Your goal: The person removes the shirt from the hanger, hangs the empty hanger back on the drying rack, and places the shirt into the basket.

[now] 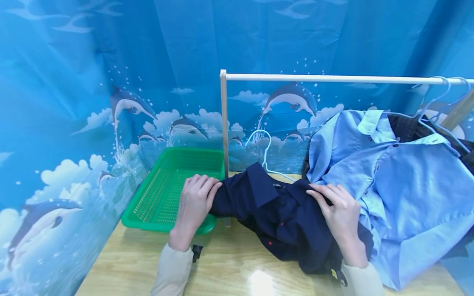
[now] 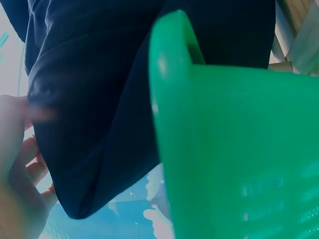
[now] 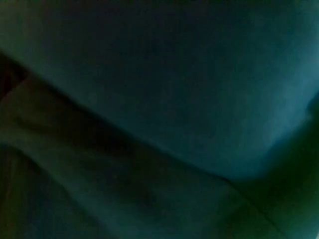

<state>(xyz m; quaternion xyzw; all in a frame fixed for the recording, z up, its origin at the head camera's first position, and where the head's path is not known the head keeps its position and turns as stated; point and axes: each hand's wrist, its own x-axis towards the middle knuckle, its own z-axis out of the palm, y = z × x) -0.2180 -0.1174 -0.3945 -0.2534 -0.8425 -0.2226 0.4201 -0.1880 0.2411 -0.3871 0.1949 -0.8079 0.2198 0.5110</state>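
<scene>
A navy blue shirt (image 1: 266, 205) with a collar and small red marks is held up above the table by both hands. My left hand (image 1: 196, 201) pinches its left shoulder, beside the green basket. The right hand (image 1: 338, 209) pinches the other shoulder near the collar. From the neck of the shirt rises the hook of a light blue hanger (image 1: 267, 144), and part of one hanger arm shows behind the collar. In the left wrist view, the navy cloth (image 2: 94, 99) drapes next to my fingers (image 2: 37, 169). Dark fabric fills the right wrist view, hiding the right fingers there.
A green plastic basket (image 1: 142, 193) stands at the left on the wooden table (image 1: 122, 255). Behind the shirt is a rack with a white rail (image 1: 326, 78). Light blue shirts (image 1: 411, 176) and dark clothes hang at its right end. A dolphin-print curtain (image 1: 185, 49) surrounds the table.
</scene>
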